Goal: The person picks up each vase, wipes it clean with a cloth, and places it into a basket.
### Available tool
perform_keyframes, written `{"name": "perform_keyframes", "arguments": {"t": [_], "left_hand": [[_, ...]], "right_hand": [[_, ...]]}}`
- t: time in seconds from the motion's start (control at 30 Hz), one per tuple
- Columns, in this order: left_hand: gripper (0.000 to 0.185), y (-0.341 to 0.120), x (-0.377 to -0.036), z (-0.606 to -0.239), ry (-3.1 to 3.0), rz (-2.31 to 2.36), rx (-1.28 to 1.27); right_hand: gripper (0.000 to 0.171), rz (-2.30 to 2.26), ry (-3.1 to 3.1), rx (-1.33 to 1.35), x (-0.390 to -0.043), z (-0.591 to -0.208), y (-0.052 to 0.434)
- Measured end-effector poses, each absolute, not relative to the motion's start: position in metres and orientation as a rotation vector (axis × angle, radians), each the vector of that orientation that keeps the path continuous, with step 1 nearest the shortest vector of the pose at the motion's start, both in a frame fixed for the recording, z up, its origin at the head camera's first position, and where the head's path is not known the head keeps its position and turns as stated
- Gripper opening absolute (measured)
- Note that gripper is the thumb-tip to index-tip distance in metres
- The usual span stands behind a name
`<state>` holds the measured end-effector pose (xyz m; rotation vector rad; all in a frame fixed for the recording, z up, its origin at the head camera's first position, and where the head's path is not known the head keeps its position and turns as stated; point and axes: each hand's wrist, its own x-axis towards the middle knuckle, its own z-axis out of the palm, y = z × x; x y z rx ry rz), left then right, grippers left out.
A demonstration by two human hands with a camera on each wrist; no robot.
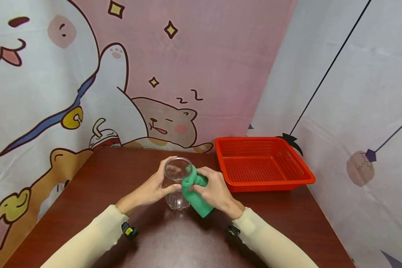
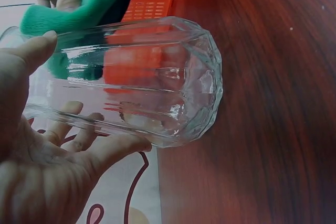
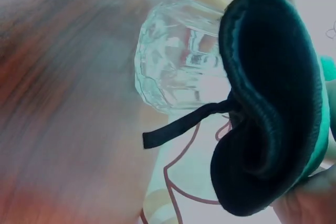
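A clear glass jar (image 1: 177, 201) with a faceted base stands roughly upright at mid-table, its round rim facing up. My left hand (image 1: 153, 189) grips it from the left, the thumb across the near side and the other fingers behind. On the jar's right, my right hand (image 1: 217, 190) pinches a green cloth (image 1: 200, 203) against the rim and upper wall. Seen from the right wrist, the cloth's dark lining (image 3: 278, 93) gapes, and a black loop hangs from its edge. Whether the jar's base touches the table cannot be told.
A red plastic basket (image 1: 264, 183) with perforated walls sits at the table's back right, just beyond my right hand. The dark red-brown table (image 1: 174, 245) meets a cartoon-printed curtain (image 1: 201, 56) at the back and sides.
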<state>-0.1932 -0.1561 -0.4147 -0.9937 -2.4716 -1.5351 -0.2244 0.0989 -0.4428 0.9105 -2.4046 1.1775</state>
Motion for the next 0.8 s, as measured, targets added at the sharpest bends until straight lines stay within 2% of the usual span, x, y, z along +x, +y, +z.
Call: {"name": "perform_keyframes", "arguments": {"t": [0.37, 0.8], "left_hand": [[0.097, -0.157, -0.195, -0.417, -2.437, -1.538, -1.019], [0.092, -0.159, -0.199, -0.416, -2.463, -1.558, -1.080]], "right_hand": [[0.042, 1.323, -2.284, 0.917, -0.228, -0.432, 0.103], [0.043, 1.362, -2.280, 0.937, -0.231, -0.425, 0.105]]}}
